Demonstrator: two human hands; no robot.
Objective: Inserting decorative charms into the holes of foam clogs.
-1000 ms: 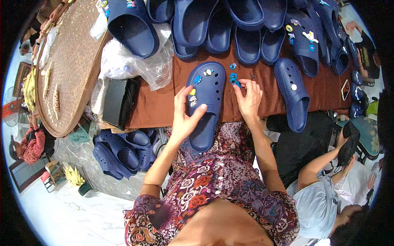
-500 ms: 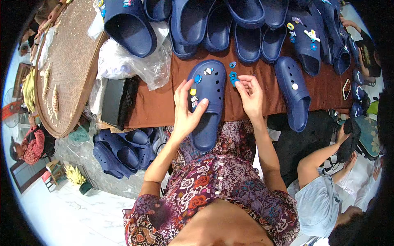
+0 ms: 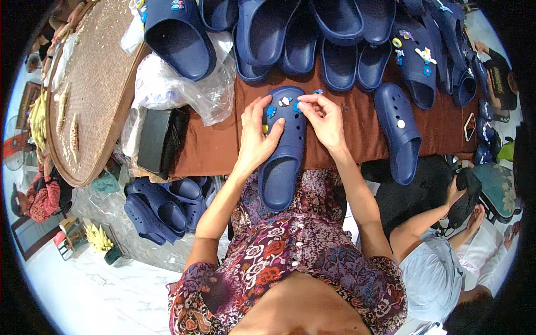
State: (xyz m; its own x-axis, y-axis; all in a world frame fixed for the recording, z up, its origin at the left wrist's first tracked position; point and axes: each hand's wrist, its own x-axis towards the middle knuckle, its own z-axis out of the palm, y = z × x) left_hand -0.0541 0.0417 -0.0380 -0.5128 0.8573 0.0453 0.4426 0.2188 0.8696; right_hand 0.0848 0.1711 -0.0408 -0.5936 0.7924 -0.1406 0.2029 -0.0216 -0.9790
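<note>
A navy clog (image 3: 283, 151) lies on the brown tablecloth (image 3: 212, 148), long axis running from the person's body toward the row of clogs (image 3: 312, 33) beyond. The left hand (image 3: 257, 137) lies spread along its left side. The right hand (image 3: 324, 114), at the toe, pinches a small charm (image 3: 297, 103) between fingertips.

Bare brown cloth (image 3: 218, 148) left of clog (image 3: 285, 151); clog row (image 3: 312, 39) blocks beyond.

- left hand (image 3: 258, 134) flat on navy clog (image 3: 285, 151), steadying it
- right hand (image 3: 324, 118) pinching small charm on clog's toe
- more navy clogs (image 3: 312, 39) piled behind on brown cloth (image 3: 215, 148)
</note>
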